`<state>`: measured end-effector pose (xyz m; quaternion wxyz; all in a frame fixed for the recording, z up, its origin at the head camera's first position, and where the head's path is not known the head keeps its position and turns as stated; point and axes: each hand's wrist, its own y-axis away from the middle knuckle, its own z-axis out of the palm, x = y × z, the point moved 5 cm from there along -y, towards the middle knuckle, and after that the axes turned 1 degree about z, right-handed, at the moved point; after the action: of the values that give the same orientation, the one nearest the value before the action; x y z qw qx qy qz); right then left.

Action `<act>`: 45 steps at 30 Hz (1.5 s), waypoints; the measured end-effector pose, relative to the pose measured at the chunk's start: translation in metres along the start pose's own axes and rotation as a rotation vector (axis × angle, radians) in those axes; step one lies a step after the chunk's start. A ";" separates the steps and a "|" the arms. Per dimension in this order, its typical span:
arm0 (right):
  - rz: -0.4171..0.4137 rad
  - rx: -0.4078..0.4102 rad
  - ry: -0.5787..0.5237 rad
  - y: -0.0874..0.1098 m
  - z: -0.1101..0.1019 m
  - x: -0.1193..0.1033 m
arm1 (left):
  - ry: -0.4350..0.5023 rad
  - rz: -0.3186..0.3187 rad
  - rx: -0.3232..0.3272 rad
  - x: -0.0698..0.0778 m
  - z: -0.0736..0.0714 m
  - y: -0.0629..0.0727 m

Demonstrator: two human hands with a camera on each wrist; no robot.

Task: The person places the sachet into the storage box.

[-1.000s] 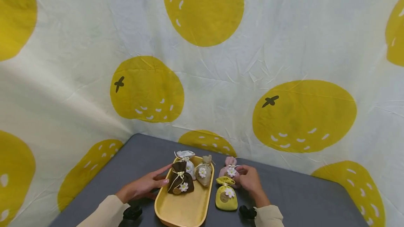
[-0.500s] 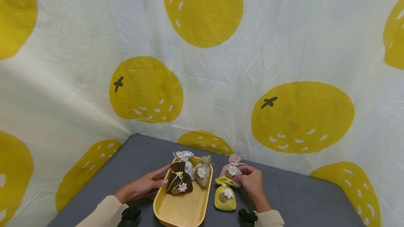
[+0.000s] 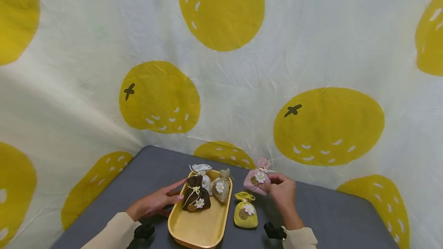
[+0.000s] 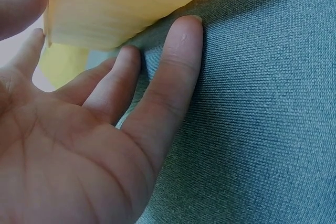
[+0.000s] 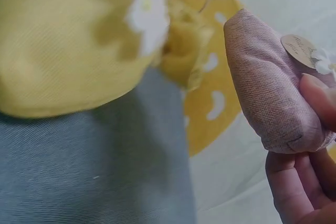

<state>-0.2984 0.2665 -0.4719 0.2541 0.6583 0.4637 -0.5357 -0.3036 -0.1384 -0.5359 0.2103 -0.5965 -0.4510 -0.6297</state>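
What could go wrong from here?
The right hand pinches the pink pouch at one side, so it might twist or slip. The yellow pouch is beside the tray; a low pass could knock it. The left hand is at the tray's side, near the brown pouch; a nudge could tip it.

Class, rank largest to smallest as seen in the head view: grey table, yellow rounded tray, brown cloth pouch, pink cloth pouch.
Grey table
Yellow rounded tray
Brown cloth pouch, pink cloth pouch: too alike to rank

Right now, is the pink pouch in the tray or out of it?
Out: the right grip holds the pink pouch beside the tray, plainly apart from it.
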 end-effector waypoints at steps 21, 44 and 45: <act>-0.212 -0.035 -0.115 0.043 0.015 -0.070 | 0.004 -0.009 0.025 -0.001 -0.003 0.000; -0.407 -0.032 -0.170 0.078 0.045 -0.106 | 0.005 -0.004 0.023 0.001 -0.002 0.000; -0.427 -0.024 -0.165 0.080 0.046 -0.107 | 0.004 -0.002 0.023 0.001 -0.003 0.001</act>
<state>-0.2485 0.1570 -0.3980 0.1798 0.4960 0.5764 -0.6241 -0.3046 -0.1407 -0.5348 0.2176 -0.5923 -0.4584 -0.6258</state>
